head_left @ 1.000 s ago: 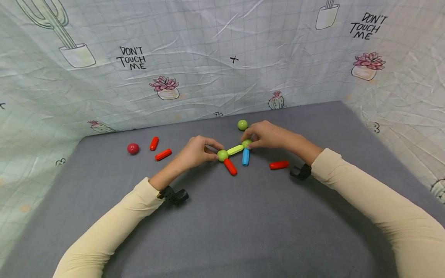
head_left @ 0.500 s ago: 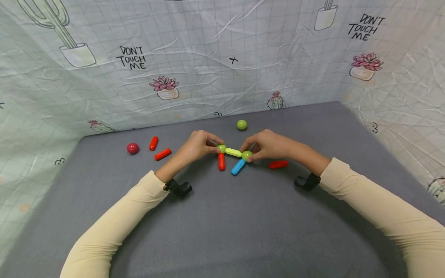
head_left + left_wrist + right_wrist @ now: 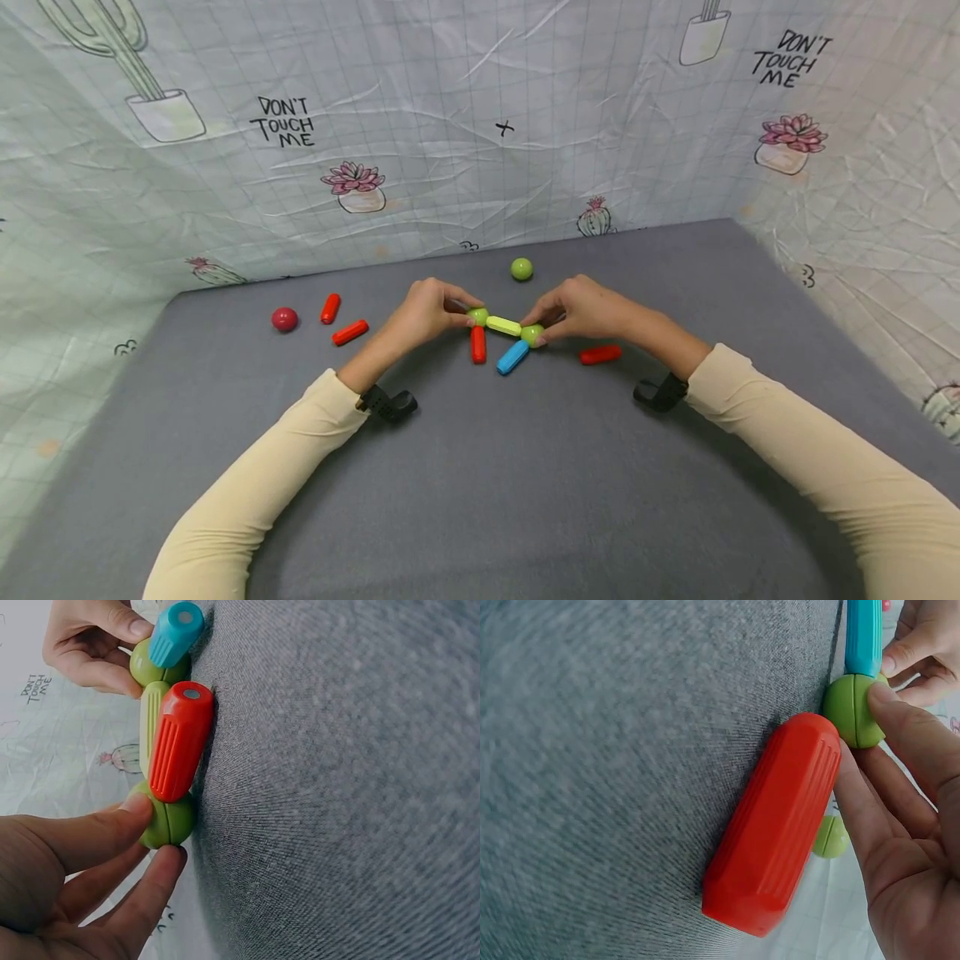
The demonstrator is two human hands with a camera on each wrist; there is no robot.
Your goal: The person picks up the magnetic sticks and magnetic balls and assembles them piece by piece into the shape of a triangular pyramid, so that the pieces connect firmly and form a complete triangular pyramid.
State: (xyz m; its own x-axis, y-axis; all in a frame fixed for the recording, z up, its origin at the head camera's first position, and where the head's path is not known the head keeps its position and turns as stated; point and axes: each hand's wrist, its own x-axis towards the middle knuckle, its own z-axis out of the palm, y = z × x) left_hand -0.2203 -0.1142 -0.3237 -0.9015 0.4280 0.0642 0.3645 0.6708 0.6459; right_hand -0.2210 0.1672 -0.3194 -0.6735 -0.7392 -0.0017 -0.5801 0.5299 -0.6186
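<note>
My left hand [image 3: 429, 315] pinches a green ball [image 3: 169, 825] between thumb and fingers. From that ball a red magnetic stick [image 3: 180, 742] points toward me. A yellow-green magnetic stick [image 3: 503, 326] links it to a second green ball [image 3: 847, 712], which my right hand [image 3: 583, 308] pinches between thumb and fingers. Off this second ball a blue magnetic stick [image 3: 513, 357] slants toward me and to the left. Grey metal ends show on the free tips of the red and blue sticks in the left wrist view. The joined pieces lie low over the grey table [image 3: 450, 483].
A loose red stick [image 3: 600, 355] lies right of the joined pieces, close to my right hand. Behind them sits another green ball [image 3: 521, 268]. Toward the left are a red ball [image 3: 285, 319] and two red sticks, one upper [image 3: 331, 308] and one lower [image 3: 350, 332]. Printed cloth [image 3: 435, 167] hangs behind.
The joined pieces have turned: the left ball moved away from me, the right ball nearer. The red stick swung to point straight at me, the blue one to slant left. Little moved in the last half second.
</note>
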